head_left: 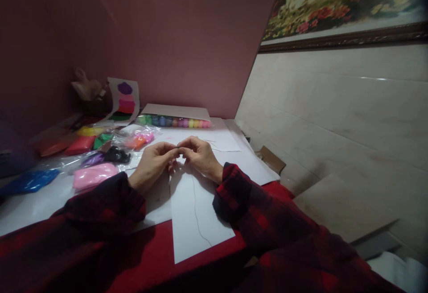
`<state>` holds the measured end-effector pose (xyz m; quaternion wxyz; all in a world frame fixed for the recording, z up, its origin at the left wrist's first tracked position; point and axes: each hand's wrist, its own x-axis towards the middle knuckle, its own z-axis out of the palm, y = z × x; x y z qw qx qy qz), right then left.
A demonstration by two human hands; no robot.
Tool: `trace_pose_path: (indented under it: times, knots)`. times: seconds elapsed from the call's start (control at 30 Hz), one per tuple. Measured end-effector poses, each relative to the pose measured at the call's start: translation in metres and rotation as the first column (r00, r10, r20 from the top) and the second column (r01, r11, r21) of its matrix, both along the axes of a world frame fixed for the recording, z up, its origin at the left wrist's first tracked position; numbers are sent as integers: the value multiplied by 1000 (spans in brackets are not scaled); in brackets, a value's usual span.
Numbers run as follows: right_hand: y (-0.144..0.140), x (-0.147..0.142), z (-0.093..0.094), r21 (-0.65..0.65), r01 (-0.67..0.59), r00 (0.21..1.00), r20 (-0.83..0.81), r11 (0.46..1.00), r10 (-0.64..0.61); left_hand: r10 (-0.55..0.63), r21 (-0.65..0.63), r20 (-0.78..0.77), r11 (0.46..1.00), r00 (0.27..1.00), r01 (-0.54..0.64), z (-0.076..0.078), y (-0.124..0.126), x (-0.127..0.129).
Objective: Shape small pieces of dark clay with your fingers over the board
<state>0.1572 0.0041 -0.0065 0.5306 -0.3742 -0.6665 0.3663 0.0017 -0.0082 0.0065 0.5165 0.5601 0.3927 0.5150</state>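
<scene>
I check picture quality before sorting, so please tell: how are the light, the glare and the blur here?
Head view: dim light, left side especially dark. Head view: glare on the pink packet and blue packet. Head view: soft shadow on the front white sheet. Head view: far left edge blurred.

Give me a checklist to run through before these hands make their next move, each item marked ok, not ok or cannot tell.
1. Both hands visible: ok. The left hand and right hand meet at the fingertips.
2. Item between the fingertips identified: cannot tell; too small to make out.
3. Thin dark line confirmed as thread or drawn mark: cannot tell. It runs down over the white strip.
4. Right sleeve off the strip: cannot tell; it overlaps the strip's edge in this view.
5. Pink packet out from under the fingers: ok, it lies left of the left hand.
</scene>
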Motion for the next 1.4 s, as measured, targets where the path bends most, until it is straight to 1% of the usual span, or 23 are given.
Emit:
trace_pose_path:
  times: [0.2,0.33,0.4,0.53,0.67,0.83,0.9,0.97,1.1,1.27,1.33,1.4]
  knots:
    - [0,-1,3,15,12,1000,12,1000,-12,60,47,-20,997,998,-59,-1,3,0]
    - [0,-1,4,7,98,995,-9,995,-98,86,21,36,996,996,-86,-2,4,0]
    - [1,0,4,-7,134,991,-22,991,-135,74,3,74,997,995,-74,-2,3,-1]
    - [2,1,2,-23,161,987,-16,987,-161,-15,-4,99,1000,995,15,1,0,-1]
    - [2,1,-1,-5,140,990,-2,990,-140,-55,-19,86,998,995,56,2,-1,-1]
    - [3,1,-2,35,63,997,38,997,-65,-55,-20,69,998,996,57,-2,0,-1]
    - [3,2,-2,61,38,997,59,997,-41,-56,-4,43,998,997,57,-2,1,-1]
    - [2,2,-1,88,17,998,66,996,-22,-29,23,12,999,999,29,-2,1,-1]
    - [0,2,-1,107,41,994,92,993,-51,33,59,-13,998,999,-32,1,0,-1]
    - [-1,2,2,136,79,981,167,988,-101,65,76,-90,995,994,-59,1,2,-2]
    - [-1,2,3,125,79,981,167,989,-99,73,89,-101,994,992,-64,1,2,-1]
    - [-1,2,3,104,71,985,147,992,-86,56,95,-91,994,994,-47,2,2,-1]
